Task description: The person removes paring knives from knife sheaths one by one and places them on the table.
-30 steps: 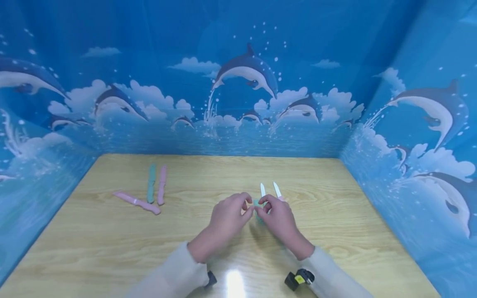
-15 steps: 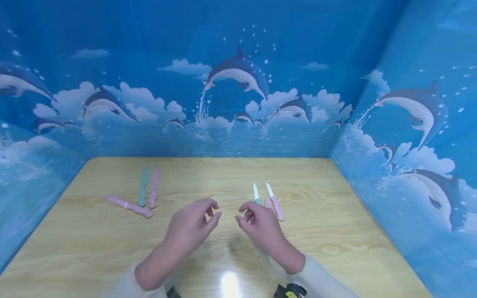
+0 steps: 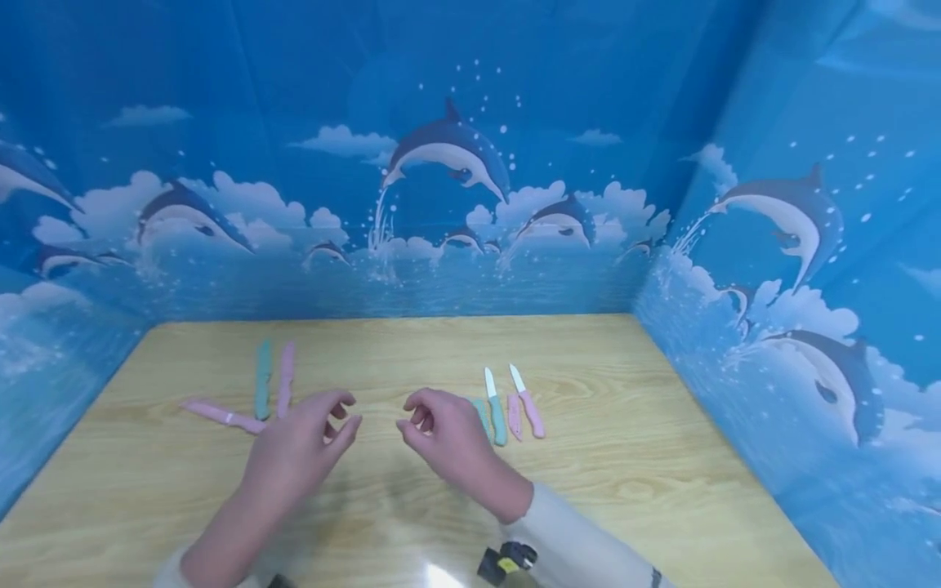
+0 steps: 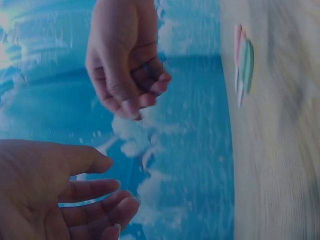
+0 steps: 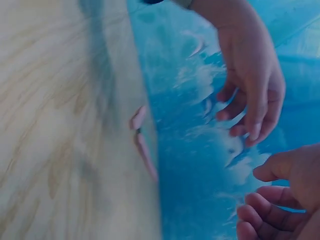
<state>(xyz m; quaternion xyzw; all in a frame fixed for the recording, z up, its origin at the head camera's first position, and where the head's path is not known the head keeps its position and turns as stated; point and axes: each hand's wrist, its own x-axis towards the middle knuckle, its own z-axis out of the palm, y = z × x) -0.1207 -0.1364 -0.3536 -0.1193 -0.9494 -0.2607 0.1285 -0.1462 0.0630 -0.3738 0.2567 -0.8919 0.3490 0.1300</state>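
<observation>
The left hand (image 3: 300, 445) and right hand (image 3: 452, 434) hover apart above the table, fingers loosely curved, thumbs clear of the fingertips. At right lie a smooth green-handled knife (image 3: 496, 415) and pink-handled knife (image 3: 529, 408), their pale blades tapering to far-pointing tips, with a slim pink sheath (image 3: 514, 416) between them. Far left lie slender, knife-shaped green (image 3: 262, 382) and pink pieces (image 3: 286, 380). The glossy, wood-grained table (image 3: 603, 490) meets creased blue dolphin-print sheeting (image 3: 316, 73).

Blue dolphin-printed walls (image 3: 331, 286) stand behind and beside a wood-grained table (image 3: 632, 482) showing bright glare (image 3: 441, 576).
</observation>
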